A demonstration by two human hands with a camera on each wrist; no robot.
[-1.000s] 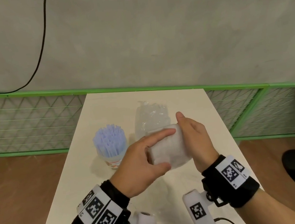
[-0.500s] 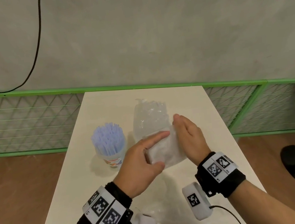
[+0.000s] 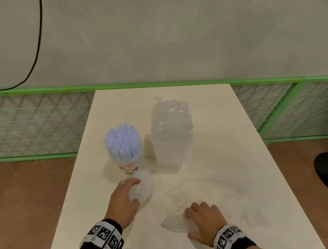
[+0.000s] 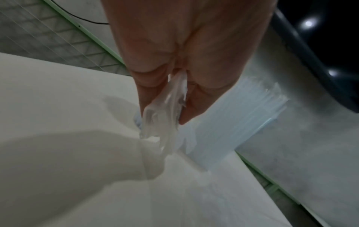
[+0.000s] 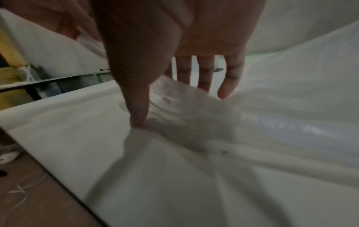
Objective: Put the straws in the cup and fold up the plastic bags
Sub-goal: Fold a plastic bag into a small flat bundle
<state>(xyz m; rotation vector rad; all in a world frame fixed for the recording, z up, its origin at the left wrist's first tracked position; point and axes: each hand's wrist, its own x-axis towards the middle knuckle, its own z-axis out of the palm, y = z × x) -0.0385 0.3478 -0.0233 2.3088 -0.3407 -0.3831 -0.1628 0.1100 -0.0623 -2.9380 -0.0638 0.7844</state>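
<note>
A cream table (image 3: 232,136) stands against a grey wall edged by green mesh fencing (image 3: 25,129). The left hand (image 3: 124,199) pinches one folded plastic bag (image 3: 146,186) just in front of the one cup (image 3: 130,165) of straws (image 3: 122,138). The right hand (image 3: 204,220) lies flat-fingered on a second, loose bag (image 3: 176,211). A third, clear bag (image 3: 171,131) stands beside the cup.

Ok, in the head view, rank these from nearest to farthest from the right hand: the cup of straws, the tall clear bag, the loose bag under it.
From the right hand:
1. Loose plastic bag, touching its fingers, near edge.
2. Tall clear bag, straight ahead, mid-table.
3. Cup of straws, ahead to the left, slightly farther.
</note>
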